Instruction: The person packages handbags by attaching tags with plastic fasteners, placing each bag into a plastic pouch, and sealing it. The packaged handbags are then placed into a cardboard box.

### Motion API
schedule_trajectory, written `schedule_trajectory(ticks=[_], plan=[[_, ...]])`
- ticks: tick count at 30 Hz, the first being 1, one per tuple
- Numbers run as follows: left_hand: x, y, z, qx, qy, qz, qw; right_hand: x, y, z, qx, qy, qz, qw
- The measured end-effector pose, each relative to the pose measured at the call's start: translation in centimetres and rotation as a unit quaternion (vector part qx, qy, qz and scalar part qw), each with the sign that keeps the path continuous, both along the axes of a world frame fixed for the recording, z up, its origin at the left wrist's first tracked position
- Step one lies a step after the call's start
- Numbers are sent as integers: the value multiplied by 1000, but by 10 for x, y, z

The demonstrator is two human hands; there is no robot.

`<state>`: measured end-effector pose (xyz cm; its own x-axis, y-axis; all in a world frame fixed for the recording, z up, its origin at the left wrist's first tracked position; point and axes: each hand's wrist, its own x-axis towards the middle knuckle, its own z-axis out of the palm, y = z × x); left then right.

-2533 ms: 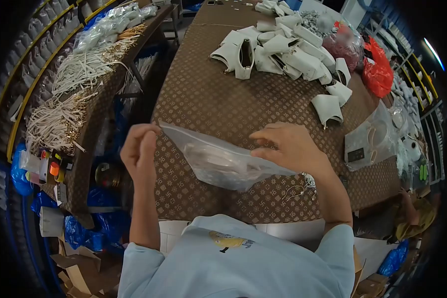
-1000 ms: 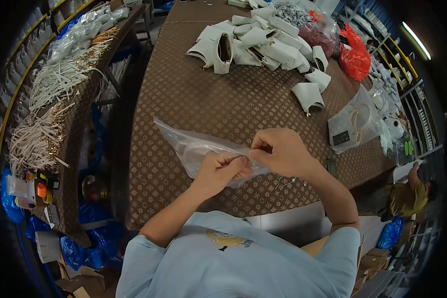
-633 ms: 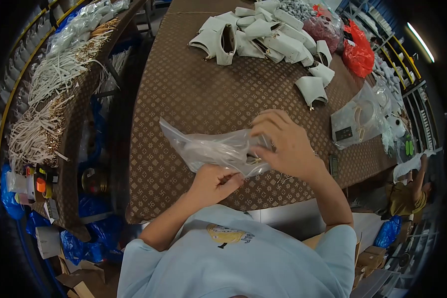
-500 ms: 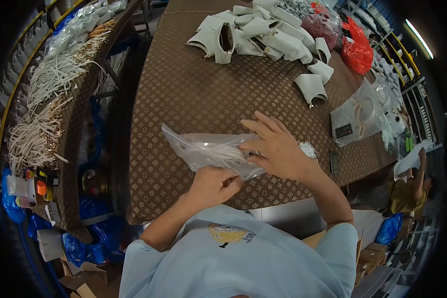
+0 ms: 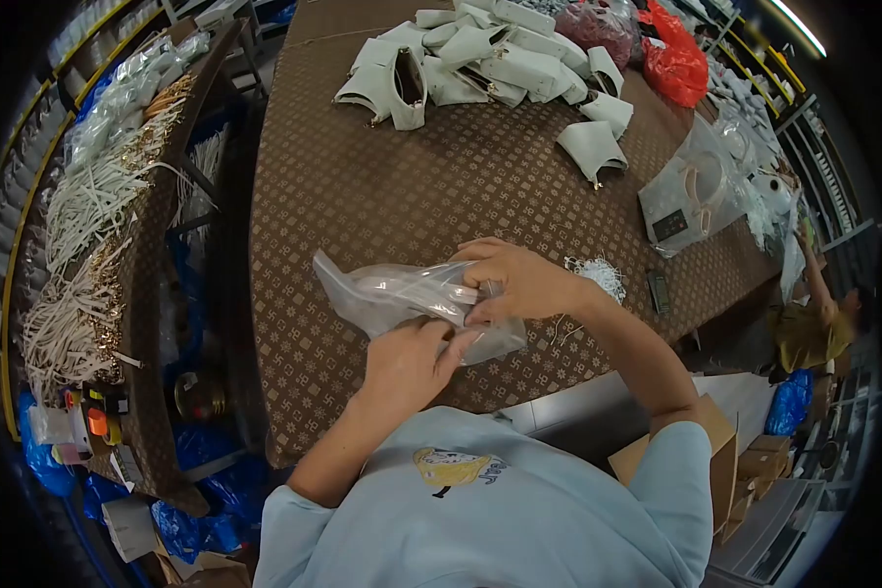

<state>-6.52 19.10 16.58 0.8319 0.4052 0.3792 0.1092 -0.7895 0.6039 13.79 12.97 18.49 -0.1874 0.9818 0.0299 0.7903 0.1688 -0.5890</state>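
A clear plastic bag (image 5: pixel 372 284) lies on the brown patterned table cover, with a pale item showing through its film. My left hand (image 5: pixel 407 365) is closed on the bag's near edge, thumb against the curled fingers. On the bag's right end, my right hand (image 5: pixel 527 284) bends its fingers over the film and pinches it, thumb close to the left hand's fingertips. Whether the right fingers also hold the pale item inside is hidden. Just right of that hand is a small heap of white strings (image 5: pixel 601 278).
Pale green pouches (image 5: pixel 480 59) are piled at the back, with one pouch (image 5: pixel 593 149) nearer. A filled clear bag (image 5: pixel 691 201) and a dark device (image 5: pixel 659 292) lie right. Straps (image 5: pixel 88 245) cover a left side table. Another person (image 5: pixel 813 328) is at far right.
My right hand has come down from above the bag, its spread fingers now closed on the film. My left hand stays on the near edge. The view has shifted slightly.
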Motion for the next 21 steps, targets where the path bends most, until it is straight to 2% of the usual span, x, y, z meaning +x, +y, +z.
schedule_trajectory(ticks=[1, 2, 4, 5, 7, 8, 9, 11, 14, 15, 19, 21], plan=[[-2, 2, -1, -30, 106, 35, 993, 5, 1, 0, -18, 45, 20, 999], [-1, 4, -4, -28, 110, 26, 993, 7, 1, -1, -34, 91, 39, 995], [5, 13, -8, -166, 113, 57, 978, 1, 2, -6, -3, 108, 36, 993], [12, 14, -10, -158, 117, 32, 980, 0, 1, -8, 24, 120, 37, 992], [26, 13, -13, -279, -63, 15, 958, -4, 1, -11, 61, 77, 3, 995], [27, 12, -15, -348, -44, 28, 936, -5, 1, -14, 89, 36, -3, 995], [25, 10, -18, -343, -30, 3, 939, -4, -1, -17, 96, 38, -31, 994], [19, 7, -25, -458, -57, 61, 885, 4, -1, -21, 161, -13, -160, 974], [15, 6, -28, -439, -85, 35, 894, 25, 1, -25, 154, 34, -217, 963], [27, 6, -40, -453, -180, -10, 873, 26, 1, -28, 153, 36, -229, 961], [57, 6, -51, -464, -216, -10, 859, 13, -19, -38, 209, 83, -234, 946], [55, 3, -59, -465, -236, -24, 853, 20, -47, -39, 330, 174, -197, 907]])
